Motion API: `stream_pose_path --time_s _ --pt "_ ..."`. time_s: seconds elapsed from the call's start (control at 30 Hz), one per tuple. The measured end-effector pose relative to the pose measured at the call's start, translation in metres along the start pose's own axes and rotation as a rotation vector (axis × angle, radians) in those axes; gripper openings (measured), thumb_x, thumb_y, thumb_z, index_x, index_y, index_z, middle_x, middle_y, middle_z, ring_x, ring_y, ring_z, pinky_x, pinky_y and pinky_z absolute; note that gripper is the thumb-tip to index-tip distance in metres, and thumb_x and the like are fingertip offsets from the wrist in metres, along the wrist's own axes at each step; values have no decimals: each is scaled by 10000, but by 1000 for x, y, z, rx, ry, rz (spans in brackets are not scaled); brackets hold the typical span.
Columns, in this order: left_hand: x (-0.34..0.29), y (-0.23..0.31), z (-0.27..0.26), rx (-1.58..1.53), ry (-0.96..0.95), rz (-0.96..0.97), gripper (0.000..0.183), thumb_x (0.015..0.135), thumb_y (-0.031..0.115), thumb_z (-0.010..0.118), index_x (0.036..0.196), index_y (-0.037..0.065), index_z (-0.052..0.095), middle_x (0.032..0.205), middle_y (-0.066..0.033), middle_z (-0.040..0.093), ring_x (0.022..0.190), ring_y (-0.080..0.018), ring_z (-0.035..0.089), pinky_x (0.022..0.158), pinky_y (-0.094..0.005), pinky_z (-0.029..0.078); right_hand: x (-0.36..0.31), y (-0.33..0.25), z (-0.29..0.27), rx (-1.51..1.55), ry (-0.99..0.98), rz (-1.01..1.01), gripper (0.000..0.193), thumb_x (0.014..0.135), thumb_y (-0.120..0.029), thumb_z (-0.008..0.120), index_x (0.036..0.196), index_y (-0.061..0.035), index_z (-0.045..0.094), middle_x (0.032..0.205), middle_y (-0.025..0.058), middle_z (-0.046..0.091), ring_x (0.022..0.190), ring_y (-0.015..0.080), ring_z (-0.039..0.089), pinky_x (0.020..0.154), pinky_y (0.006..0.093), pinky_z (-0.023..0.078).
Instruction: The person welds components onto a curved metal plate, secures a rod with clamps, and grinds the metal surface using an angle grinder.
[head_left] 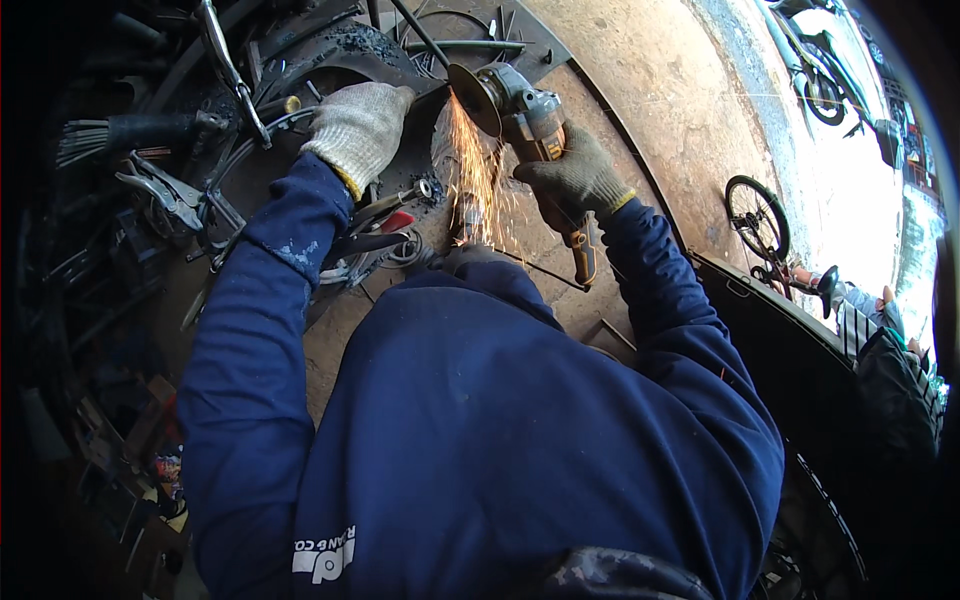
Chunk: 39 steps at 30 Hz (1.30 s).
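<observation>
Item: angle grinder (520,115), twelve o'clock, gripped in my gloved right hand (575,180); sparks (470,180) falling. My left hand (358,128) presses flat on dark metalwork (330,60). Tool clutter (160,190) crowds nine o'clock; open floor (660,90) at one.

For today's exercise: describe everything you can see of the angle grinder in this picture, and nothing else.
The angle grinder has a grey metal head, a dark round disc at its upper left end and an orange-and-black body running down to the right. It is running: orange sparks fall from the disc's edge where it meets the dark metal workpiece. The gloved right hand grips its body; the gloved left hand presses on the workpiece, apart from the tool.
</observation>
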<state>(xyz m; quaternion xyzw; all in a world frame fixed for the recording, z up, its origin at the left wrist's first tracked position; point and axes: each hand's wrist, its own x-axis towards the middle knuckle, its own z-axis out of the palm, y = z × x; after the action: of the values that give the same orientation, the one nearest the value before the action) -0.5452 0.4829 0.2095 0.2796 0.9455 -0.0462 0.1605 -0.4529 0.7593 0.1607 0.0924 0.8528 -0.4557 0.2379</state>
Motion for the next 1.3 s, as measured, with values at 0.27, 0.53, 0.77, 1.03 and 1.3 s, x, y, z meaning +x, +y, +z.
stream_pose_path --time_s 0.27,0.53,0.77,1.03,1.3 --pt "0 2 -4 16 -30 -9 278 940 114 515 1164 116 680 941 -163 717 920 -365 703 775 -486 567 0 10 4 40 11 -7 667 621 -395 878 1128 -23 656 965 144 720 864 263 703 810 379 562" --pt "1 3 -3 -10 -44 -25 287 945 119 514 1175 106 685 1000 -155 718 977 -354 692 822 -484 559 4 2 1 42 21 -2 658 641 -364 884 1134 1 646 971 143 723 865 249 708 793 369 573" --pt "1 0 0 -18 -12 -11 294 943 130 509 1173 114 692 1002 -154 719 968 -348 694 818 -482 558 -1 -16 -3 73 13 -43 631 646 -359 884 1122 -15 656 964 146 727 859 253 710 792 368 572" --pt "1 -2 7 -15 25 5 290 946 141 502 1166 118 689 982 -155 721 953 -350 697 805 -485 560 3 -4 0 40 36 -9 644 636 -369 887 1126 -18 659 982 149 724 882 253 707 813 371 564" --pt "1 0 -2 0 -14 -2 286 943 129 504 1169 111 680 962 -163 720 949 -360 699 796 -493 560 1 4 5 -11 21 46 682 626 -395 885 1149 -22 655 994 165 718 913 284 705 837 383 557"
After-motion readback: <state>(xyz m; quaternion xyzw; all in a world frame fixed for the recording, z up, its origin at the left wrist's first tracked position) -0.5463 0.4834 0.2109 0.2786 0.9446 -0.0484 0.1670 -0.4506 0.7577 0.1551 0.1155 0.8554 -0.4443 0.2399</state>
